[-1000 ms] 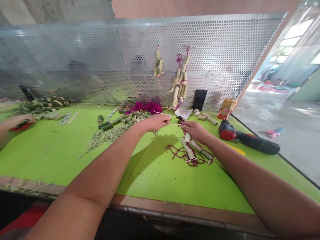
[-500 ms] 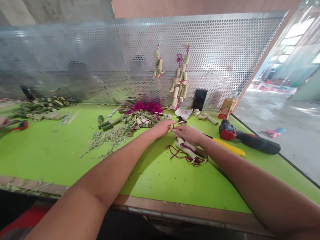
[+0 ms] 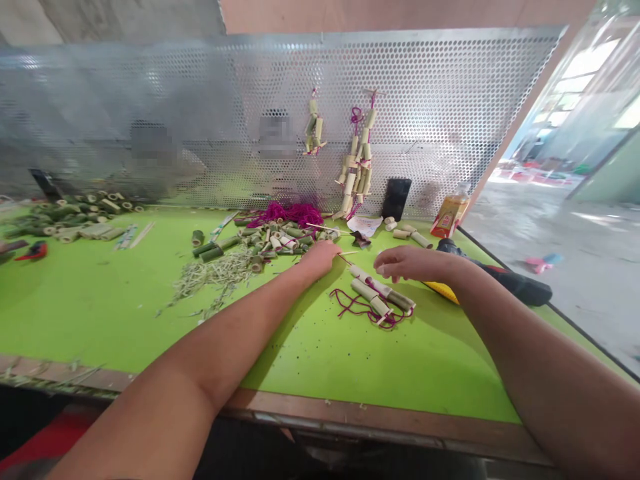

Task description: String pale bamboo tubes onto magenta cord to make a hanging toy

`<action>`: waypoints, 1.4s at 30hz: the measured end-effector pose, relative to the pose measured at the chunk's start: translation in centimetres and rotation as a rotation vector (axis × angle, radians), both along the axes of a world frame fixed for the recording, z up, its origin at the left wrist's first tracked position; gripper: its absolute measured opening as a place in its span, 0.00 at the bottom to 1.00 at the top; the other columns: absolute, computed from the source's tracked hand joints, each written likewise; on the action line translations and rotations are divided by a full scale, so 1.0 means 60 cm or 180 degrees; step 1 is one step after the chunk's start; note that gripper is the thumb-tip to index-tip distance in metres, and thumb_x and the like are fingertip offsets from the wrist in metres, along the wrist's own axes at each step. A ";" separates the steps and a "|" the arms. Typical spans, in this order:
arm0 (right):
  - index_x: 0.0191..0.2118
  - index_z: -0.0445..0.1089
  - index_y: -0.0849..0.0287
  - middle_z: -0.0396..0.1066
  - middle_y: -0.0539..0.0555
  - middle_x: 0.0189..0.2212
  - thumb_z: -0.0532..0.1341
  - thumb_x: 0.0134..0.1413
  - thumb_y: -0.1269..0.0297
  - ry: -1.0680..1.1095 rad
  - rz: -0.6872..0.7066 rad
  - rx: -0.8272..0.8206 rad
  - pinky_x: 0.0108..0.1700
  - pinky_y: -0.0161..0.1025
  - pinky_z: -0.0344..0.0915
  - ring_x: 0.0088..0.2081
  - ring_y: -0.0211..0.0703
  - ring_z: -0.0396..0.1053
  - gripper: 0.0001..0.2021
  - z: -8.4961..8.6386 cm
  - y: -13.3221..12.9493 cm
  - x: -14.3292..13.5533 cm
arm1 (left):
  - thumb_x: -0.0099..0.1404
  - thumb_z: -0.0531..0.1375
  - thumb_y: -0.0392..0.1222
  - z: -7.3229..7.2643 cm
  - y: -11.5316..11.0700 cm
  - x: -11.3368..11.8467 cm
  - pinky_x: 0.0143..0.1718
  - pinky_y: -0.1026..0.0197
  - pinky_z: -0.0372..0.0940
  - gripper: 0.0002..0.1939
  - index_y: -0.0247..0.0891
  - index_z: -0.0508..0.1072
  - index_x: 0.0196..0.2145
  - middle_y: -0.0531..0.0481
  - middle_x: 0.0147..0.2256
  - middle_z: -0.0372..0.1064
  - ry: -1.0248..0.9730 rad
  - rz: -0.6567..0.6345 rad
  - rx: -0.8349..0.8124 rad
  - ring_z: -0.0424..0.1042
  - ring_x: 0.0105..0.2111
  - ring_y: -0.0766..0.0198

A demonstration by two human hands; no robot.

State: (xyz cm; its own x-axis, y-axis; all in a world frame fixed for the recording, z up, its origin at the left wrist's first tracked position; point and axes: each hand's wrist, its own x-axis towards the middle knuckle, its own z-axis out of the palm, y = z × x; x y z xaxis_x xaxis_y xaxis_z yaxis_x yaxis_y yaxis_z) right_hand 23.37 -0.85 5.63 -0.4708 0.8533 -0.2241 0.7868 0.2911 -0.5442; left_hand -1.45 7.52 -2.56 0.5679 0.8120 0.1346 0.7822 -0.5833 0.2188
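Note:
On the green table, a figure of bamboo tubes joined with purple string lies in front of my hands. My left hand is closed on a thin stick, whose end sticks out at the fingertips beside the string running to the tubes. To the right, my right hand is held over the table beyond the figure, fingers apart and curved, with nothing in it. A dark scrap lies just past the hands.
Cut bamboo pieces, shavings and purple string lie left. A power tool, yellow-handled tool and bottle are right. Bamboo figures hang on the perforated panel. A black phone leans there.
My right hand has let go and moved right, away from my left hand, uncovering the upper tubes of the figure. My left hand stays at the stick.

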 end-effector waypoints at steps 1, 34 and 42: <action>0.46 0.77 0.55 0.78 0.58 0.46 0.63 0.57 0.55 -0.0106 0.0002 0.0005 0.40 0.41 0.68 0.38 0.48 0.76 0.15 -0.002 -0.006 0.003 | 0.66 0.53 0.31 0.000 -0.002 0.001 0.55 0.53 0.61 0.17 0.35 0.79 0.45 0.38 0.45 0.73 0.0026 -0.0039 -0.0008 0.69 0.48 0.52; 0.43 0.76 0.58 0.77 0.56 0.41 0.58 0.58 0.69 -0.0439 0.0038 0.1393 0.43 0.38 0.64 0.39 0.44 0.72 0.11 -0.034 -0.052 0.004 | 0.69 0.61 0.50 0.069 -0.189 -0.070 0.57 0.57 0.65 0.21 0.38 0.74 0.54 0.39 0.54 0.73 -0.0383 -0.2347 -0.1023 0.72 0.55 0.54; 0.42 0.79 0.57 0.79 0.56 0.42 0.58 0.62 0.62 -0.0567 0.0527 0.0843 0.45 0.39 0.64 0.42 0.47 0.73 0.13 -0.062 -0.067 -0.031 | 0.70 0.60 0.46 0.065 -0.206 -0.067 0.50 0.59 0.68 0.12 0.36 0.78 0.44 0.41 0.43 0.78 -0.1183 -0.2145 -0.0787 0.76 0.44 0.60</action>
